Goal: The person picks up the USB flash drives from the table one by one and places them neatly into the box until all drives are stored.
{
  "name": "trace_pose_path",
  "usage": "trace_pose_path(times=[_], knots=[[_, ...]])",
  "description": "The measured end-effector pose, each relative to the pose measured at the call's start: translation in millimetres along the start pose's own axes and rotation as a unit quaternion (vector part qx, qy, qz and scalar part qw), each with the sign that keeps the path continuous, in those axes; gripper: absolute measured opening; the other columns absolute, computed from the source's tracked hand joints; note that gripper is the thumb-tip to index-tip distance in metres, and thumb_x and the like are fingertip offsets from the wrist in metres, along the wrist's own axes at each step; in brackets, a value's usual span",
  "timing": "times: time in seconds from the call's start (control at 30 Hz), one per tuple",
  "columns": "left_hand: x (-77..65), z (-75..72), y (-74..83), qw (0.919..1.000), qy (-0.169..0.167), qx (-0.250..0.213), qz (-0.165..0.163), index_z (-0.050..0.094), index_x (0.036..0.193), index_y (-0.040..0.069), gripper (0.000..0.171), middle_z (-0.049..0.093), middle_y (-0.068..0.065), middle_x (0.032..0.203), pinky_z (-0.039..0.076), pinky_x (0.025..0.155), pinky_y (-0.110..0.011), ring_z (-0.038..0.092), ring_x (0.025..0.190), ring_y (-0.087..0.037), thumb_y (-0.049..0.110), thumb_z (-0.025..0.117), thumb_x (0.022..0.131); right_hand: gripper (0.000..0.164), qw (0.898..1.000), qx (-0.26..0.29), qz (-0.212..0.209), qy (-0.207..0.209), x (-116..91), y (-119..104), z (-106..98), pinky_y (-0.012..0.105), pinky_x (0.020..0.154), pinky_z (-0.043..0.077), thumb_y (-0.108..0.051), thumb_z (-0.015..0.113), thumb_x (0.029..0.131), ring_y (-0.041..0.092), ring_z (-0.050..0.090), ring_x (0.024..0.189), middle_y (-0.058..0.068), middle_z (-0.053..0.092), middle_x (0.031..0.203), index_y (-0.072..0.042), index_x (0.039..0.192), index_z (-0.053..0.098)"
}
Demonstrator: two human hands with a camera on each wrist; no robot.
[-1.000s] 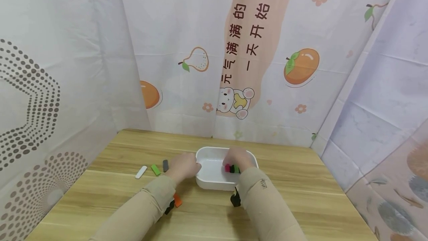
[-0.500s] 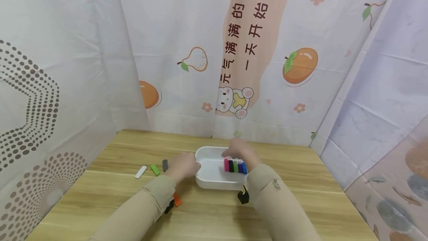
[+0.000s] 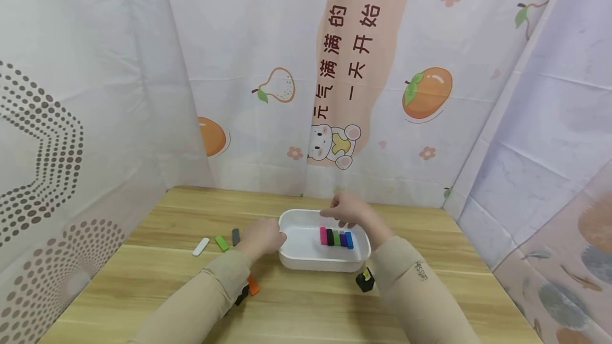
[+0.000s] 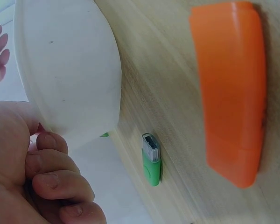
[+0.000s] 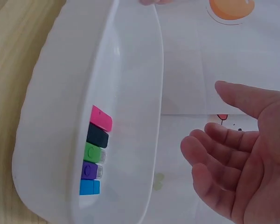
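Observation:
My left hand (image 3: 260,235) holds the left end of a white plastic box (image 3: 306,265), thumb and fingers pinching its rim in the left wrist view. My right hand (image 3: 349,208) hovers over the box's back right side, fingers loosely bent and holding nothing. Inside the box a row of several small capped sticks lies side by side: pink (image 5: 101,118), black (image 5: 97,135), green (image 5: 91,152), purple (image 5: 89,171) and blue (image 5: 89,187). The green and purple ones show clear caps. The right wrist view shows my right hand (image 5: 233,154) apart from them.
On the table left of the box lie a white stick (image 3: 201,247), a green USB stick (image 4: 151,161) with a clear cap, and a grey stick (image 3: 236,237). An orange capped stick (image 4: 231,93) lies by my left wrist. A printed curtain (image 3: 248,147) hangs behind the table.
My right hand has lifted out of the box and moved up and right, its fingers loosening. The row of sticks it covered now shows. My left hand stays on the rim.

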State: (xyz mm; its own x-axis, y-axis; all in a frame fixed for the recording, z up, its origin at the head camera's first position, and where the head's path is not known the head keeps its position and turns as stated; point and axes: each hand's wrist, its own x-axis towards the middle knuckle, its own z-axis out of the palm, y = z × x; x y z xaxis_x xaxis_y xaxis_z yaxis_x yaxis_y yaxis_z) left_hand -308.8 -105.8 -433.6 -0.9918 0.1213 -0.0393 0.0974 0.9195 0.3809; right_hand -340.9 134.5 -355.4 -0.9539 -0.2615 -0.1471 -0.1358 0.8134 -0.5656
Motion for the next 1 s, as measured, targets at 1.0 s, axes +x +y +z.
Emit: trace_pose_path(times=[1.0], knots=[[-2.0, -2.3, 0.2, 0.9999, -0.011, 0.009, -0.005, 0.061, 0.075, 0.015, 0.021, 0.053, -0.001, 0.063, 0.037, 0.049, -0.035, 0.049, 0.057, -0.02, 0.032, 0.053, 0.085, 0.041, 0.996, 0.035, -0.035, 0.068, -44.8, 29.4, -32.0, 0.035, 0.06, 0.053, -0.044, 0.07, 0.081, 0.019, 0.062, 0.07, 0.006, 0.063, 0.084, -0.009, 0.102, 0.062]])
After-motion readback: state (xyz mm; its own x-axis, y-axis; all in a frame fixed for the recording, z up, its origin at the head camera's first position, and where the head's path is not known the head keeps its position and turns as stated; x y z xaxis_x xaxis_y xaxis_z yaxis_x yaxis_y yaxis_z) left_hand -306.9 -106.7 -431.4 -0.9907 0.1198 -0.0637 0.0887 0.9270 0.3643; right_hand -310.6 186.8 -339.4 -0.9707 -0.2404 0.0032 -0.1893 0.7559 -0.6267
